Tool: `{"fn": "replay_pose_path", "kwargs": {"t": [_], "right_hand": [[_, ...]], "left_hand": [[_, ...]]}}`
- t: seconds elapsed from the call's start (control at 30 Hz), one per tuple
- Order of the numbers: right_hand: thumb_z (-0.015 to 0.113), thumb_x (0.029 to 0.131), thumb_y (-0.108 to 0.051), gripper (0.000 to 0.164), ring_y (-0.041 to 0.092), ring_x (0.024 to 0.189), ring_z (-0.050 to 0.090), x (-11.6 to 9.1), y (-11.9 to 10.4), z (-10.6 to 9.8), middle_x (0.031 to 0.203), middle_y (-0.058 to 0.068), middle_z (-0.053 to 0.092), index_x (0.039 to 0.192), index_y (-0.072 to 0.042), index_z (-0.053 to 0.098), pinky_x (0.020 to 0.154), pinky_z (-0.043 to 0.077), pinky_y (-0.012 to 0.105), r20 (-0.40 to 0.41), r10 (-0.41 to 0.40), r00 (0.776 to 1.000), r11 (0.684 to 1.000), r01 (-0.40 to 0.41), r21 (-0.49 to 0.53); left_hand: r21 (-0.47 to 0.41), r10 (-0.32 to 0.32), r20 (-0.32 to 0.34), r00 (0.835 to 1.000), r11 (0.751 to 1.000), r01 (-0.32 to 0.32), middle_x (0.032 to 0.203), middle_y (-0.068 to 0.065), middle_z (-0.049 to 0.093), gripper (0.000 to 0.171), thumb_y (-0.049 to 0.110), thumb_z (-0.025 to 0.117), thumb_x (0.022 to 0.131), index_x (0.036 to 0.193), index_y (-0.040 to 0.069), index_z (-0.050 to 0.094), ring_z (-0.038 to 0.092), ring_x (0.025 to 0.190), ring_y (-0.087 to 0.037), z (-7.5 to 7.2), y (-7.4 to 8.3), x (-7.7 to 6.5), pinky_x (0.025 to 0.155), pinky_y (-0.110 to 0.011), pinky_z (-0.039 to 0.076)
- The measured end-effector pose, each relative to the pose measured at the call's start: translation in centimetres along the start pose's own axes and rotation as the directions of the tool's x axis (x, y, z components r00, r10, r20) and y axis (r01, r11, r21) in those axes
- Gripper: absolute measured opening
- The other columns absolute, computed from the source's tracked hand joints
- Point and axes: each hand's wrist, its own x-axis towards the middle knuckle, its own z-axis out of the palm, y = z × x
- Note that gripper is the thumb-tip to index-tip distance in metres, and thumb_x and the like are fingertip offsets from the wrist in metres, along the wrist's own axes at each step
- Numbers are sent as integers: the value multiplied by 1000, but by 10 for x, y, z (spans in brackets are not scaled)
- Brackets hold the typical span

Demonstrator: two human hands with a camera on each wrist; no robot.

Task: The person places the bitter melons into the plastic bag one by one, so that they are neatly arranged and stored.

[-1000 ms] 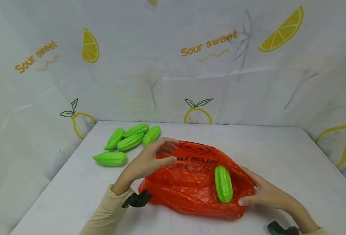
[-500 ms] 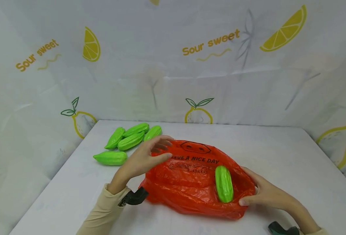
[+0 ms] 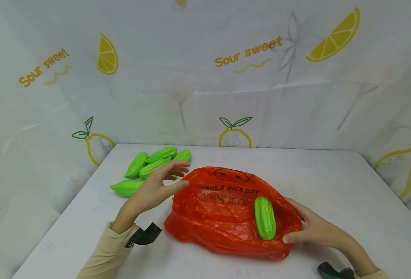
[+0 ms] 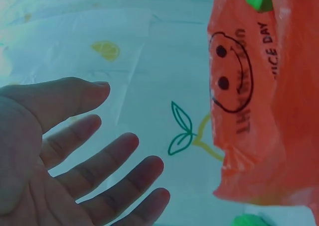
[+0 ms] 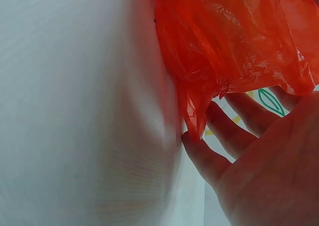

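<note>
A red plastic bag (image 3: 222,228) printed "HAVE A NICE DAY" lies mid-table, its mouth gaping toward the right. One green bitter melon (image 3: 265,218) with a ridged skin rests upright in view at the mouth. My right hand (image 3: 322,228) holds the bag's right edge, thumb in front and fingers behind; the right wrist view has those fingers (image 5: 234,131) along the red film. My left hand (image 3: 153,192) holds nothing and hovers left of the bag, fingers spread in the left wrist view. It partly covers the nearest of the loose bitter melons (image 3: 126,188).
Several more bitter melons (image 3: 135,164) lie grouped at the table's back left. The white table (image 3: 331,182) ends at a white backdrop (image 3: 156,97) printed with lemons and "Sour sweet". A black wrist strap (image 3: 144,235) sits on the left forearm.
My left hand has moved left, away from the bag and over toward the loose bitter melons. My right hand, the bag and the bitter melon at its mouth stay in place.
</note>
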Motion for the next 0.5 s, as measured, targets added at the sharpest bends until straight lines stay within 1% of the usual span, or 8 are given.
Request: {"fn": "replay_pose_path", "kwargs": {"t": [0.1, 0.17, 0.23, 0.37, 0.4, 0.5], "right_hand": [[80, 80, -22, 94, 55, 135, 36, 0, 0, 0, 150, 30, 39, 153, 0, 25, 91, 47, 69, -5, -7, 1000, 1000, 7, -7], [80, 80, -23, 95, 55, 135, 36, 0, 0, 0, 150, 30, 39, 153, 0, 25, 91, 48, 68, -4, -1, 1000, 1000, 1, -4], [80, 80, -24, 95, 54, 134, 37, 0, 0, 0, 150, 29, 38, 153, 0, 24, 91, 50, 65, 0, 6, 1000, 1000, -6, 4], [79, 80, -25, 94, 52, 133, 39, 1, 0, 0, 150, 29, 39, 153, -2, 25, 89, 55, 57, 4, 10, 1000, 1000, -10, 10], [79, 80, -24, 94, 51, 132, 40, 1, 0, 0, 150, 28, 39, 153, -2, 25, 88, 56, 54, 4, 8, 1000, 1000, -8, 10], [79, 81, -23, 93, 52, 132, 41, 0, 0, 0, 150, 29, 39, 153, -1, 25, 88, 56, 53, 2, 0, 1000, 1000, 0, 12]], "left_hand": [[25, 5, -18, 1000, 1000, -4, 128, -4, 64, 44, 17, 70, 93, 134, 16, 56, 63, 114, -26, -4, -3, -3, 98, -46, 51], [45, 14, -33, 999, 999, -13, 127, -4, 65, 43, 14, 71, 92, 133, 15, 57, 64, 113, -22, -7, -5, -6, 97, -42, 52], [77, 27, -49, 998, 997, -23, 127, -4, 65, 43, 13, 71, 91, 132, 14, 58, 64, 112, -20, -10, -8, -8, 95, -40, 53], [123, 37, -74, 997, 992, -28, 126, -5, 66, 42, 11, 71, 91, 131, 11, 58, 64, 111, -20, -15, -14, -12, 94, -37, 54], [135, 36, -79, 996, 991, -25, 126, -5, 66, 42, 11, 71, 91, 131, 11, 58, 64, 111, -19, -16, -15, -13, 94, -37, 54], [161, 22, -86, 996, 987, -8, 125, -4, 66, 41, 13, 71, 91, 131, 12, 59, 64, 111, -19, -19, -19, -15, 94, -36, 53]]}}
